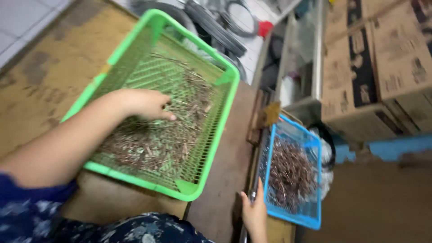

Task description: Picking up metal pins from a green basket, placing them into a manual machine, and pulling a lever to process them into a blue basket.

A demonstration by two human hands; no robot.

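My left hand (146, 104) lies open on light, loose, prickly rods (157, 135) in the green basket (225, 96), best pinched in bunches, while my right hand (255, 213) grips the blue basket (315, 148) rim.

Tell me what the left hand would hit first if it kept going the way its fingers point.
The left hand already lies in the green basket; straight on, its fingers would push through the loose metal pins and likely meet the basket's far wall, though depth is unclear.
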